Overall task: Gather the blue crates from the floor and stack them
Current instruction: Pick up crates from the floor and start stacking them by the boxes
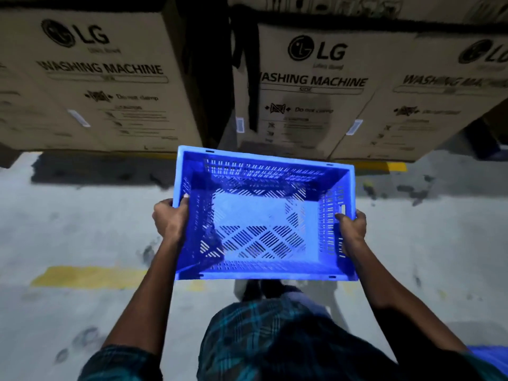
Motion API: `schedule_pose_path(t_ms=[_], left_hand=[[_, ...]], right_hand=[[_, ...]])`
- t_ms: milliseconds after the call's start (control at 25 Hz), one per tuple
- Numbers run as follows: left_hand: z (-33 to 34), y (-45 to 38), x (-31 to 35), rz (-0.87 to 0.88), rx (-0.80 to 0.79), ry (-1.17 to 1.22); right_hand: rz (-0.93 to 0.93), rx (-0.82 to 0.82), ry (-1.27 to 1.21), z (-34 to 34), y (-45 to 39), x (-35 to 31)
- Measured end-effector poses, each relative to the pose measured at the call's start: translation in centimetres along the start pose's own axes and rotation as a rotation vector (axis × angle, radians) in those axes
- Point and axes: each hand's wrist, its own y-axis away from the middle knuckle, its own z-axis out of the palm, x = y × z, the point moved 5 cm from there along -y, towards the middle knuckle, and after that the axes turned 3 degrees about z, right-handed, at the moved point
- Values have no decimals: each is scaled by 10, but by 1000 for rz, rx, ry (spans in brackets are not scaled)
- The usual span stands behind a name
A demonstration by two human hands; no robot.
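Grey concrete floor (82, 215) runs under me, scuffed with dark marks, and two worn yellow paint stripes cross it: one (88, 276) near my left forearm, one (376, 166) farther off along the foot of the boxes. Three cardboard boxes stand in a row along the far side, each printed "LG WASHING MACHINE": the first box (96, 78) at the left, the second box (308, 86) in the middle with a dark strap (248, 64) hanging down its left edge, and the third box (445, 105) at the right, turned at an angle.

One blue crate (264, 215) is off the floor, carried in front of me between both hands, open side up and empty, its slotted walls and lattice bottom showing the floor through them. It hangs level, its far rim near the foot of the middle box.

My left hand (171, 218) grips the crate's left short wall, thumb hooked over the rim and inside, the other fingers wrapped outside where I cannot see them. My right hand (353, 226) grips the right short wall the same way, just below the handle slot, thumb inside against the slats.

Both forearms come out of plaid sleeves (121, 364). At the bottom right corner a sliver of something else blue (481, 350) shows beside my right arm; I cannot tell what it is.
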Motion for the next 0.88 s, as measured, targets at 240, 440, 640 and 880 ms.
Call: schedule_pose_path(t_ms=[240,440,640,880], left_hand=[[69,-82,19,-13,-144,-207],[119,-161,12,-22,-214,-317],[163,-236,-18,-88,-269,-283],[199,-303,-83,-247,-338,-104]], right_hand=[[73,-36,135,69,-86,-30],[117,-81,158,134,-117,-54],[102,-68,207,197,-170,-39],[141,-51,327,256,-221,-15]])
